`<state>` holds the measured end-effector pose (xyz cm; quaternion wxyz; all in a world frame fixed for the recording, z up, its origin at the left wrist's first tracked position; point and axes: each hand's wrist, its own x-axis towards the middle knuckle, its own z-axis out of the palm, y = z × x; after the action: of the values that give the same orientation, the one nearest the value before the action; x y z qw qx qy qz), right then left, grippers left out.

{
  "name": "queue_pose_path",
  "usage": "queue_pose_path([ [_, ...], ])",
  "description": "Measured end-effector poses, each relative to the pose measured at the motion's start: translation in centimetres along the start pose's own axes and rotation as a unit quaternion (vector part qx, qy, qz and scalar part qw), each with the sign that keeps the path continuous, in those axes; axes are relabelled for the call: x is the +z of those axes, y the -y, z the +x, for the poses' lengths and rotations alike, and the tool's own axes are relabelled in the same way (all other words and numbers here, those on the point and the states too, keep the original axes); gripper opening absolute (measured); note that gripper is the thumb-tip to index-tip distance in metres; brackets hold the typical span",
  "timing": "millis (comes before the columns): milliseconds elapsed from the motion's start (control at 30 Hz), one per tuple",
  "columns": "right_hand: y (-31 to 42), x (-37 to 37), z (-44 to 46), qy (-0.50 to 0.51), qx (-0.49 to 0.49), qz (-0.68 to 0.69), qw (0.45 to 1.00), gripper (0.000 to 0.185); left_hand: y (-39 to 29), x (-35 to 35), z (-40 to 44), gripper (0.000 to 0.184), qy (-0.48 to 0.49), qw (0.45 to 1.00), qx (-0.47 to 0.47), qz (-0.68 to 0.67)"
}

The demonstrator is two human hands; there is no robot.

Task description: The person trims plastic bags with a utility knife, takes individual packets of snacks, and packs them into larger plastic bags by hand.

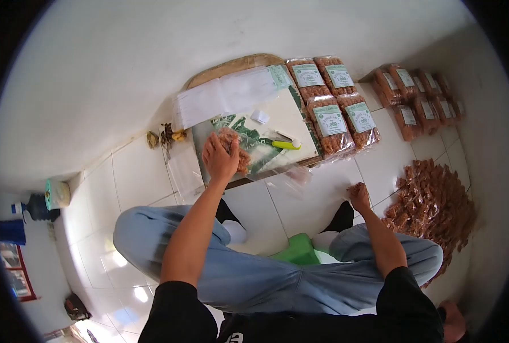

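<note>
My left hand lies over a partly filled clear plastic bag on a low table, its fingers and thumb around the brown contents. Part of the bag is hidden beneath the palm. My right hand is closed above the floor tiles by my right foot, near a heap of small brown wrapped packets. Whether anything is between those fingers is too small to make out. A cutter with a yellow-green handle and a small white piece lie on the table.
Flat clear bags are stacked along the table's far side. Labelled full packs stand at its right, with more packs against the wall. A green stool is under me. A lidded container stands far left.
</note>
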<state>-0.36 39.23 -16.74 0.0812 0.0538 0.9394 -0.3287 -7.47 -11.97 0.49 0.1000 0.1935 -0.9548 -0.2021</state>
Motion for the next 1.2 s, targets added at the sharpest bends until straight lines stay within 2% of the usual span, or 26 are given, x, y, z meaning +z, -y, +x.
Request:
queue_pose_path([
  [33,-1.1,0.2,1.1,0.005,-0.005,-0.007,1.0,0.044,0.2,0.1,0.0,0.083,-0.005,1.0,0.01,-0.004],
  [67,-2.1,0.3,2.3,0.007,-0.15,-0.097,0.984,0.046,0.3,0.3,0.1,0.082,-0.01,1.0,0.022,-0.009],
  [100,-2.5,0.1,3.1,0.011,-0.291,-0.182,0.939,0.048,0.5,0.4,0.2,0.082,-0.009,1.0,0.013,-0.011],
  [133,3.7,-2.5,1.5,0.012,-0.183,0.105,0.977,0.048,0.5,0.3,0.3,0.083,-0.01,1.0,0.021,-0.011],
  [167,10.0,-6.1,0.9,0.141,0.026,0.142,0.979,0.051,0.5,0.4,0.2,0.083,-0.01,1.0,0.027,-0.009],
  [233,16.8,-9.8,0.7,0.287,0.039,0.188,0.938,0.051,0.5,0.3,0.1,0.084,-0.01,1.0,0.016,-0.015],
  [267,19.3,-11.0,0.5,0.293,0.038,0.18,0.938,0.051,0.4,0.2,0.2,0.085,-0.004,1.0,0.017,-0.014],
  [333,23.1,-12.2,-0.1,0.419,0.009,0.153,0.895,0.055,0.5,0.1,0.3,0.085,0.001,1.0,0.01,-0.016],
  [500,27.0,-10.4,-2.0,0.423,-0.038,0.131,0.896,0.064,0.5,-0.1,0.5,0.089,0.054,0.998,-0.004,-0.007],
  [567,28.4,-10.0,-2.8,0.364,-0.102,0.125,0.917,0.063,0.5,-0.3,0.5,0.09,0.067,0.998,-0.012,-0.006],
  [633,29.2,-9.5,-3.1,0.348,-0.097,0.079,0.929,0.063,0.5,-0.5,0.6,0.091,0.078,0.997,-0.018,-0.005],
  [667,29.1,-9.1,-3.1,0.302,-0.148,0.029,0.941,0.061,0.4,-0.6,0.7,0.091,0.088,0.996,-0.02,-0.006],
  [700,29.1,-8.7,-3.0,0.254,-0.199,-0.021,0.946,0.059,0.5,-0.5,0.7,0.091,0.099,0.995,-0.022,-0.006],
  [733,29.1,-8.3,-3.0,0.257,-0.201,-0.023,0.945,0.059,0.5,-0.5,0.8,0.091,0.097,0.995,-0.026,-0.008],
  [800,29.4,-7.5,-3.1,0.173,-0.253,-0.075,0.949,0.054,0.6,-0.6,0.8,0.092,0.097,0.995,-0.015,-0.012],
  [833,29.7,-7.0,-3.3,0.177,-0.256,-0.077,0.947,0.054,0.6,-0.7,0.8,0.092,0.095,0.995,-0.02,-0.013],
  [900,30.5,-6.2,-3.8,0.222,-0.046,0.113,0.967,0.045,0.5,-0.7,0.8,0.092,0.11,0.993,-0.031,-0.002],
  [933,29.9,-5.6,-3.5,0.224,-0.047,0.112,0.967,0.045,0.5,-0.5,0.6,0.092,0.109,0.993,-0.034,-0.003],
  [967,28.8,-4.7,-2.8,0.295,0.047,0.265,0.917,0.044,0.5,-0.4,0.5,0.092,0.082,0.996,-0.024,-0.004],
  [1000,28.8,-4.2,-2.5,0.354,0.138,0.408,0.83,0.043,0.4,-0.5,0.6,0.092,0.054,0.998,-0.014,-0.006],
  [1033,28.7,-3.7,-2.3,0.354,0.138,0.407,0.83,0.043,0.4,-0.6,0.6,0.092,0.053,0.998,-0.015,-0.006],
  [1100,29.4,-2.7,-2.0,0.398,0.135,0.579,0.699,0.049,0.4,-0.9,0.8,0.092,0.119,0.992,-0.035,-0.005],
  [1133,30.1,-2.4,-1.9,0.399,0.135,0.579,0.698,0.049,0.4,-0.9,0.8,0.092,0.118,0.992,-0.035,-0.004],
  [1200,31.7,-1.9,-1.5,0.375,0.131,0.554,0.732,0.055,0.2,-1.0,0.7,0.092,0.115,0.993,-0.035,0.003],
])
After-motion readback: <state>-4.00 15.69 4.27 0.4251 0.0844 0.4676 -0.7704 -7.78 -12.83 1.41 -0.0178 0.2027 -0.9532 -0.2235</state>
